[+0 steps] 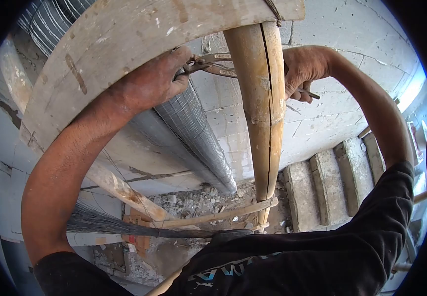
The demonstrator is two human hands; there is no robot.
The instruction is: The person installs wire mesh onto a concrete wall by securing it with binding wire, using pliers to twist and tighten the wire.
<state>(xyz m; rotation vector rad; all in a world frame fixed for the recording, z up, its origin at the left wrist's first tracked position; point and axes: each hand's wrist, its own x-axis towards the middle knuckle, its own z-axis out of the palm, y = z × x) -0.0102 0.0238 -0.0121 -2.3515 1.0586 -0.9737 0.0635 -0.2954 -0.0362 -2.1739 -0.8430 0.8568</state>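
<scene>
A pair of pincers [217,65] reaches across behind an upright bamboo pole [262,98], which has a long dark crack down it. My right hand [304,74], to the right of the pole, is closed round the handles; a dark handle end sticks out below the fingers. To the left of the pole, my left hand [166,74] is closed right at the pincers' jaws. Whatever its fingers pinch there is hidden. Just above this hand runs the edge of a stained wooden board [139,37], with a wire tie [274,11] at its right end.
Rolled wire mesh [193,118] leans below my left hand, beside a block wall [322,118]. Concrete steps [324,190] descend at right. Wooden poles [208,217] and a bundle of dark wires [110,219] cross low in front of me. Rubble [188,200] covers the ground.
</scene>
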